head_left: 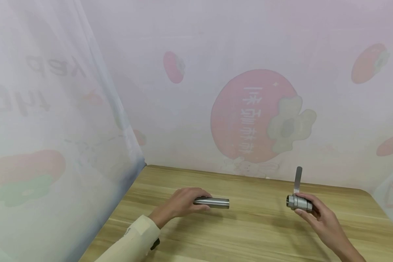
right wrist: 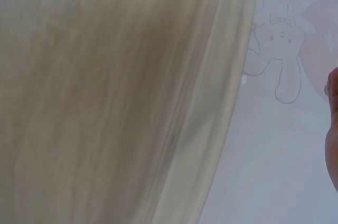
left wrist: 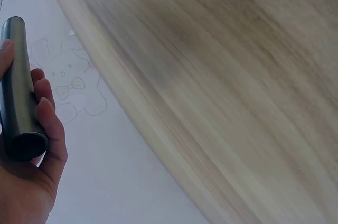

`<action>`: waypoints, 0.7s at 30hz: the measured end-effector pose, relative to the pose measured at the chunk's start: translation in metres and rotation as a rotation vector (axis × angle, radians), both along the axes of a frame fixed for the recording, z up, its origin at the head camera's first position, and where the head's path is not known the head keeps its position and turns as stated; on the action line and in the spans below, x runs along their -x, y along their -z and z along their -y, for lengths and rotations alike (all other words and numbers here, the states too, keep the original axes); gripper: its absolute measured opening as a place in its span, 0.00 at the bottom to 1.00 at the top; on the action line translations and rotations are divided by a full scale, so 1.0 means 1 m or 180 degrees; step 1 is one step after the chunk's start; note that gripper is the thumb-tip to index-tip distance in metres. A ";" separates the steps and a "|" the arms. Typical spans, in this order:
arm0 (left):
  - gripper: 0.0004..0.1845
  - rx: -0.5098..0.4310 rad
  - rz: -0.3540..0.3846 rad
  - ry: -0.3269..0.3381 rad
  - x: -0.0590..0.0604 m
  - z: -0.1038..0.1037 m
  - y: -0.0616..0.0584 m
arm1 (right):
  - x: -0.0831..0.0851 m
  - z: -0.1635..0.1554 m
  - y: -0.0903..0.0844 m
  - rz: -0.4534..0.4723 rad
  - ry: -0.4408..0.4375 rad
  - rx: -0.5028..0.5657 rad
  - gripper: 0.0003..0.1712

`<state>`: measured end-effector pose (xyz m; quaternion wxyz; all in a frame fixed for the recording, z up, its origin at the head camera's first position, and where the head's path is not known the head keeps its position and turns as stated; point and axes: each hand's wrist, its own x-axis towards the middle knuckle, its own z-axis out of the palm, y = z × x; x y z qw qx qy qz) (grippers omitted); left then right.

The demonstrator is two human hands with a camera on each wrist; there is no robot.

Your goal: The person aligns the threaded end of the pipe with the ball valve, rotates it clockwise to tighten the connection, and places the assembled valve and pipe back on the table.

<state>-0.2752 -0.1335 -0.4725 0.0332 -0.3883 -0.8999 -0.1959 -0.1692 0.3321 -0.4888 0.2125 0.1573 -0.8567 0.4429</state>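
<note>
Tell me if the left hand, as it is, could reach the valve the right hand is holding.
Probably yes. Only bare wooden table lies between the left hand and the valve. But the left hand is gripping a metal tube, and the right hand is wrapped around the valve body.

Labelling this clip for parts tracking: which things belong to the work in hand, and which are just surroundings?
In hand:
metal tube, held by left hand
valve with lever handle, held by right hand

Surroundings:
wooden table
printed backdrop
</note>
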 end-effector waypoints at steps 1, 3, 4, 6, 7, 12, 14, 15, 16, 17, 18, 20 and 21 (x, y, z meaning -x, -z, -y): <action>0.20 0.0001 0.0009 -0.0001 0.000 -0.001 0.000 | 0.000 0.001 0.000 0.0002 -0.0003 0.0003 0.30; 0.20 0.0003 0.0041 -0.0004 -0.001 -0.001 0.000 | -0.001 0.001 0.001 0.0002 -0.0006 -0.0001 0.30; 0.20 0.0008 0.0056 -0.0010 -0.001 -0.001 0.001 | -0.001 0.002 0.001 0.0001 -0.0003 -0.0003 0.30; 0.20 0.0012 0.0072 -0.0010 -0.001 -0.002 0.000 | -0.001 0.002 0.002 -0.0009 -0.0007 0.0007 0.31; 0.20 0.0012 0.0074 -0.0009 -0.002 -0.002 0.000 | -0.002 0.003 0.002 -0.0018 -0.0009 0.0013 0.31; 0.20 -0.0007 0.0006 0.0012 -0.003 -0.003 -0.001 | -0.001 0.004 0.004 -0.0055 -0.0014 0.0044 0.32; 0.21 -0.0008 -0.0013 0.0017 -0.003 -0.004 -0.001 | -0.001 0.004 0.004 -0.0055 -0.0022 0.0048 0.32; 0.21 -0.0011 -0.0010 0.0017 -0.002 -0.004 -0.001 | 0.000 0.004 0.004 -0.0054 -0.0027 0.0048 0.32; 0.21 -0.0011 -0.0011 0.0023 -0.002 -0.005 -0.001 | 0.000 0.004 0.004 -0.0052 -0.0032 0.0049 0.32; 0.21 -0.0013 -0.0005 0.0028 -0.002 -0.005 0.000 | 0.000 0.005 0.004 -0.0050 -0.0037 0.0051 0.32; 0.21 -0.0017 0.0004 0.0032 -0.002 -0.006 0.000 | -0.001 0.005 0.004 -0.0045 -0.0040 0.0043 0.32; 0.21 -0.0020 0.0017 0.0034 -0.002 -0.007 0.000 | -0.001 0.006 0.004 -0.0035 -0.0044 0.0042 0.31; 0.21 -0.0028 0.0019 0.0038 -0.003 -0.007 0.000 | -0.001 0.006 0.004 -0.0023 -0.0040 0.0040 0.31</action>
